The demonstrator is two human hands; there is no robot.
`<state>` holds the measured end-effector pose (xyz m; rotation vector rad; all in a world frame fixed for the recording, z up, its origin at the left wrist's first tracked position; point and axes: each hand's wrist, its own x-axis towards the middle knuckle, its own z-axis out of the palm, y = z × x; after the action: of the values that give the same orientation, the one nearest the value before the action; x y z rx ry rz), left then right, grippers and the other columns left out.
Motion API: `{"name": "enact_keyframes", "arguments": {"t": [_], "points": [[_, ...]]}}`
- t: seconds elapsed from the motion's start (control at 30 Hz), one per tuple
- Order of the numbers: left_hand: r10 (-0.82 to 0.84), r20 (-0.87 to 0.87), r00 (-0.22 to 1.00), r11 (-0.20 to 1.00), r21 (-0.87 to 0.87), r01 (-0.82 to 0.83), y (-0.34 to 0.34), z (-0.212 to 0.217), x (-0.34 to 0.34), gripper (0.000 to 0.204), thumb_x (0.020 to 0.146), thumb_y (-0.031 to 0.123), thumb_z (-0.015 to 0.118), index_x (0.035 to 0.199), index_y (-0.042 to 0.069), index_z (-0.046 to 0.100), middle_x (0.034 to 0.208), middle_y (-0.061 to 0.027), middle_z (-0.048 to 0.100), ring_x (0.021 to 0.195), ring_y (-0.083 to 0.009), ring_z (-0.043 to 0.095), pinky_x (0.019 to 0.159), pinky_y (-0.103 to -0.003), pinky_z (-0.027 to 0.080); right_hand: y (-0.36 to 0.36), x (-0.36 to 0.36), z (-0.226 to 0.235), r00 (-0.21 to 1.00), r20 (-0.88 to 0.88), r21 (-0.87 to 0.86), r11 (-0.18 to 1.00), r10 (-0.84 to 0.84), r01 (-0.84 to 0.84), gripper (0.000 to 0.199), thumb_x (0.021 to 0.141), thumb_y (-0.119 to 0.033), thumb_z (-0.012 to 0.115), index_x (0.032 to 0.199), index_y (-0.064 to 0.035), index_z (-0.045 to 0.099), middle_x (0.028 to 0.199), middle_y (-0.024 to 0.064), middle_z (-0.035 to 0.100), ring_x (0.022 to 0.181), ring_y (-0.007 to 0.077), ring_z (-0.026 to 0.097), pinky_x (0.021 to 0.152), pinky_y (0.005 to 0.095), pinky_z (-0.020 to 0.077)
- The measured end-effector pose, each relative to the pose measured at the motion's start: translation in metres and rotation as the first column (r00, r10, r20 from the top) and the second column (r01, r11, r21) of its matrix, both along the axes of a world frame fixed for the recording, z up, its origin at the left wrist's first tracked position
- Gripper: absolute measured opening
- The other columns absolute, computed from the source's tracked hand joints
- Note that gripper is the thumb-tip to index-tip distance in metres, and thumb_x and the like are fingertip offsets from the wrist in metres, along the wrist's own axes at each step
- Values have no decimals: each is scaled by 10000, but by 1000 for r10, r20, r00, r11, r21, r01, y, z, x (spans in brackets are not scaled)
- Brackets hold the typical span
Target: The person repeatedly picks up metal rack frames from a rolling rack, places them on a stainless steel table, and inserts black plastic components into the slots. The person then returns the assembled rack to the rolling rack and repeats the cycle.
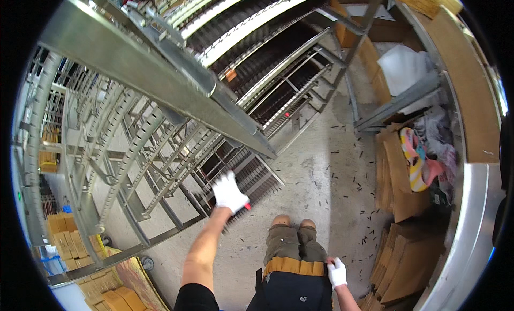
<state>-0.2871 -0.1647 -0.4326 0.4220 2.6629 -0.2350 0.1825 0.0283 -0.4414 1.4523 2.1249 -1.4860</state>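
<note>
Left hand [229, 192] at a low metal rack [272, 170] of dark strips [250, 176], centre of the frame; right hand [337, 272] beside a black apron [292, 287], lower right.
The left fingers are blurred, their grip impossible to tell, with a red thing [247, 206] just beside them; the right fingers look bent, their hold unclear. A hasty sweep could snag the glove or dislodge strips; scattered black slivers [365, 239] could make footing slippery. The apron's pale mark [303, 298] is too small to read.
</note>
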Motion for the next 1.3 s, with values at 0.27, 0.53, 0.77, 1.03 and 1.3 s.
{"name": "enact_keyframes", "arguments": {"t": [0.27,0.53,0.77,1.03,1.3], "points": [[6,430,903,837,492,-240,86,163,172,896,620,298,877,1339,-71,491,1269,-318,607,1156,-437,630,995,-472,532,0,-148,282,850,-135,621,712,509,-328,317,769,-268,778,1027,-94,720,975,92,704,989,296,653,922,422,504],[-413,835,363,415,527,-742,156,318,279,750,724,29,773,1396,14,441,1094,-73,629,926,-176,644,779,-300,543,21,-14,414,718,-592,727,626,365,282,138,808,-219,778,911,-139,734,985,27,710,989,252,654,943,410,508],[-659,603,451,368,780,-506,205,348,406,883,699,47,743,1505,3,384,1029,-12,498,854,-112,523,741,-239,479,38,331,459,-261,-949,-252,-75,-177,965,98,967,-72,634,880,-35,662,856,56,683,744,133,622,702,311,548],[-797,471,379,189,789,-584,292,525,521,752,967,169,618,1608,96,232,1505,-105,442,1337,-268,490,1129,-435,428,-104,817,489,-285,-237,902,-319,-929,291,535,895,-388,710,1283,-42,587,1196,203,700,1082,414,665,944,479,520],[-370,-250,895,-239,956,169,375,396,589,1106,628,155,875,1502,-81,239,1421,-231,359,1241,-334,485,1061,-424,451,-31,596,394,432,-565,295,317,-703,901,232,958,-213,681,1096,-32,730,1007,85,748,952,187,686,881,346,540]]}}
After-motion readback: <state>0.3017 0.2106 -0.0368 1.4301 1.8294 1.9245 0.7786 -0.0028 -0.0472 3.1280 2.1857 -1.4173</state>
